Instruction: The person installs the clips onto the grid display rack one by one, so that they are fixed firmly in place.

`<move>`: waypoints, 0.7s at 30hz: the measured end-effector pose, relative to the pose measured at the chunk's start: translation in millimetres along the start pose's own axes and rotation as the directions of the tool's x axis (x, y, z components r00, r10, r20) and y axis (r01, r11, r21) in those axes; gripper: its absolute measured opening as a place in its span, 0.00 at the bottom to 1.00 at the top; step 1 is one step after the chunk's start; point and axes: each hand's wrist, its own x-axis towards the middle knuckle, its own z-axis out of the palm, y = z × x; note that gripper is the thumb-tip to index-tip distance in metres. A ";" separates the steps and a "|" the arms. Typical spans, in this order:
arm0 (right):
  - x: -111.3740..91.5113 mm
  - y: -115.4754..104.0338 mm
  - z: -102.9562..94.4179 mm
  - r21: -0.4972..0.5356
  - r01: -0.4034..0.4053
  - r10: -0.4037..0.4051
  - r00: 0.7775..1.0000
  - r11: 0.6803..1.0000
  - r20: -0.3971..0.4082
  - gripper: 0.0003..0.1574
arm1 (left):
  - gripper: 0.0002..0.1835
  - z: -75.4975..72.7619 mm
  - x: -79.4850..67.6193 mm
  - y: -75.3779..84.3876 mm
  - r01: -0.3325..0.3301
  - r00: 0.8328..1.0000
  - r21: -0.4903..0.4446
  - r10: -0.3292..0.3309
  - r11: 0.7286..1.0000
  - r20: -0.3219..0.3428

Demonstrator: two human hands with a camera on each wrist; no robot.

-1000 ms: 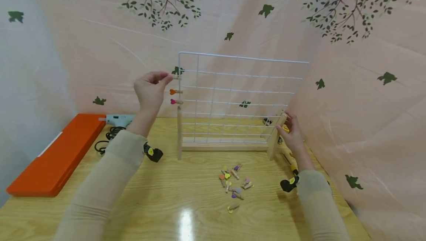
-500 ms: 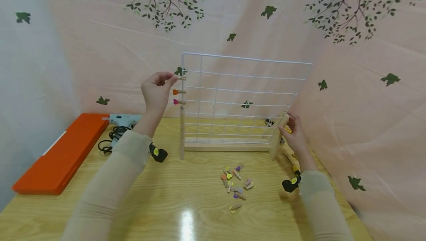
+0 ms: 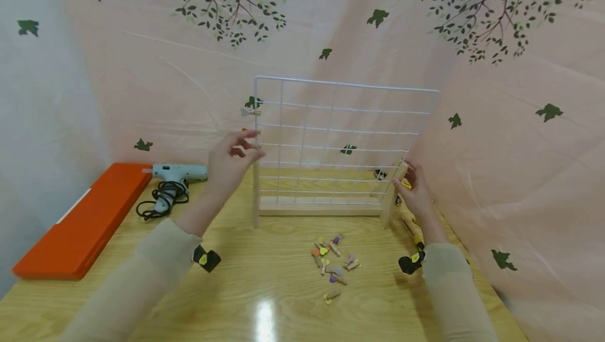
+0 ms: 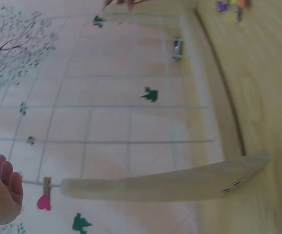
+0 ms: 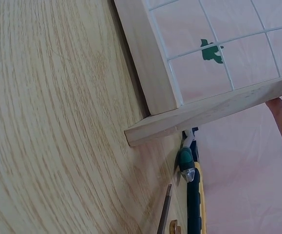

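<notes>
Our left hand (image 3: 231, 166) is empty, thumb and loosely bent fingers a narrow gap apart, at the left edge of the wire grid (image 3: 347, 85). Just beside its fingertips, the left wrist view shows a clip with a pink heart (image 4: 44, 202) fastened to the grid's edge wire; in the head view our hand largely covers it. At those fingertips an orange-topped clip (image 3: 245, 130) shows in part, and above our grip a pale clip (image 3: 250, 112) sits on the same wire. Below our fingers stands the left wooden post (image 3: 256, 195).

Our right hand (image 3: 416, 187) grips the right wooden post (image 3: 390, 200) near its top. A dark-and-yellow tool (image 5: 194, 200) lies on the table (image 3: 227, 289) below that hand. Between our two hands and nearer to us, loose clips (image 3: 333, 270) lie scattered. Left of our left hand are a pale blue glue gun (image 3: 179, 173) and an orange case (image 3: 85, 224).
</notes>
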 end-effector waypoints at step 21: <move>-0.6 -9.7 1.1 -0.027 -0.065 0.066 0.998 0.997 0.011 0.36 | 0.14 116.9 -115.1 -66.1 0.028 0.616 0.184 -0.162 0.983 0.771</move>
